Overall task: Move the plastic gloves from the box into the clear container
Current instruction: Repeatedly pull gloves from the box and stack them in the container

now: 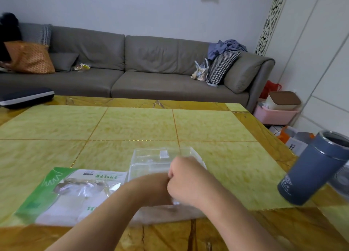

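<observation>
Plastic gloves (174, 201), or what reads as a small crinkle of clear film, show just below your right hand (186, 177), right at the near edge of the clear container (151, 162). Your right hand is balled into a fist, knuckles up, and the fingers appear clenched on that film, though the picture is blurred and most of the grasp is hidden under the hand. Your left hand (151, 188) lies knuckle to knuckle against the right; its fingers are tucked out of sight behind the wrist, so you cannot tell from here whether it grips anything or only steadies.

Both hands sit over the near half of the container, so my reading is that you are in the middle of a transfer, pushing or lowering a bunch of gloves in. The far half of the container looks see-through down to the table (132, 126), with only a small white label on its wall, so little seems to be stacked there.

To your left, touching the container's side, lies the green and white glove pack (62, 190). It looks torn open at the middle, with clear film bunched in the gap, so gloves likely remain to be moved.

Well off to your right stands a grey-blue tumbler (313, 167), open-topped.
</observation>
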### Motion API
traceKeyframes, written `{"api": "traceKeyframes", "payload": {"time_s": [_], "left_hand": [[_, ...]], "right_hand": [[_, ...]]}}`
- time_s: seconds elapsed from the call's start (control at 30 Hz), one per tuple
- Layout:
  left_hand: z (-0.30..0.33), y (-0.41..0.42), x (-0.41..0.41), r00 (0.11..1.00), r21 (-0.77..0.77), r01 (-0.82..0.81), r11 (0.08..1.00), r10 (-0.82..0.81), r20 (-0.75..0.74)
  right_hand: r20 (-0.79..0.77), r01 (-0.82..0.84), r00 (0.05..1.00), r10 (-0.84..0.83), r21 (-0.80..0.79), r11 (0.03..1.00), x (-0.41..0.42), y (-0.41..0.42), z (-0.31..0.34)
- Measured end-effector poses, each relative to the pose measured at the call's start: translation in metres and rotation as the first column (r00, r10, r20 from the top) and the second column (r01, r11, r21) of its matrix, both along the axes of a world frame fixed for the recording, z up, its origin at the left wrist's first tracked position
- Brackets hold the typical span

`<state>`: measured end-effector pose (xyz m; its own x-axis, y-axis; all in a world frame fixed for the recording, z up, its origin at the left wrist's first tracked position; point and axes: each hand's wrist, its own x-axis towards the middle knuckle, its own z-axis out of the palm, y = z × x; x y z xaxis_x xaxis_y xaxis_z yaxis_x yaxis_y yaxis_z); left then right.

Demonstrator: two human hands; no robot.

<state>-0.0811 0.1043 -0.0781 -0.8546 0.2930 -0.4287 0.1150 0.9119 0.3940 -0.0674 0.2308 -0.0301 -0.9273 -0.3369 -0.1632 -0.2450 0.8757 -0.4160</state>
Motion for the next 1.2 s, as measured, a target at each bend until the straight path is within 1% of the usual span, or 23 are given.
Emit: {"api": "traceKeyframes", "payload": {"time_s": [0.03, 0.1, 0.17, 0.27, 0.33, 0.47, 0.6, 0.7, 0.77, 0.87, 1.0, 1.1, 1.13, 1.2], "left_hand": [[0.002, 0.000, 0.000, 1.000, 0.007, 0.002, 1.000, -0.002, -0.010], [0.006, -0.002, 0.002, 1.000, -0.003, -0.007, 1.000, 0.007, -0.014], [0.010, -0.004, 0.003, 0.999, -0.007, -0.028, 1.000, 0.028, -0.035], [0.013, -0.005, 0.006, 0.979, 0.029, -0.131, 0.991, 0.134, -0.155], [0.010, -0.006, 0.006, 0.966, 0.047, -0.170, 0.984, 0.176, -0.191], [0.003, -0.005, 0.006, 0.984, -0.007, -0.174, 0.985, 0.173, -0.052], [0.007, -0.003, 0.003, 0.992, -0.119, -0.112, 0.987, 0.118, 0.049], [0.010, -0.001, 0.001, 0.986, -0.166, -0.109, 0.980, 0.128, 0.104], [0.008, 0.001, 0.000, 0.985, -0.182, -0.117, 0.976, 0.137, 0.104], [0.007, 0.001, 0.002, 0.992, -0.205, -0.078, 0.976, 0.097, 0.085], [0.015, 0.000, 0.007, 0.999, -0.205, 0.019, 0.979, -0.011, 0.040], [0.017, -0.005, 0.014, 1.000, -0.198, 0.012, 0.980, -0.015, -0.014], [0.018, -0.006, 0.017, 0.999, -0.172, -0.013, 0.985, 0.005, -0.051], [0.024, -0.014, 0.023, 0.983, -0.041, -0.082, 0.996, 0.073, -0.169]], "right_hand": [[0.056, -0.022, 0.998, 0.018, 0.072, 0.997, 0.000, -0.001, -0.004], [0.121, -0.053, 0.992, 0.033, 0.164, 0.985, -0.002, -0.001, -0.012], [0.156, -0.056, 0.987, 0.024, 0.204, 0.977, -0.008, -0.002, -0.017], [0.240, -0.067, 0.971, 0.003, 0.259, 0.963, -0.015, -0.005, -0.021], [0.281, -0.065, 0.960, -0.012, 0.264, 0.962, -0.018, -0.006, -0.024], [0.319, 0.004, 0.944, -0.084, 0.246, 0.969, -0.018, -0.005, -0.021], [0.295, 0.039, 0.948, -0.122, 0.272, 0.962, -0.015, -0.004, -0.014], [0.304, 0.014, 0.945, -0.121, 0.333, 0.943, -0.016, -0.008, -0.011], [0.315, -0.032, 0.944, -0.093, 0.368, 0.929, -0.016, -0.010, -0.010], [0.326, -0.082, 0.943, -0.063, 0.411, 0.908, -0.017, -0.012, -0.008], [0.364, -0.135, 0.931, -0.037, 0.435, 0.890, -0.019, -0.015, -0.007], [0.394, -0.135, 0.917, -0.069, 0.467, 0.874, -0.022, -0.018, -0.013], [0.396, -0.127, 0.915, -0.083, 0.476, 0.870, -0.023, -0.018, -0.016], [0.353, -0.064, 0.928, -0.115, 0.457, 0.887, -0.023, -0.019, -0.020]]}}
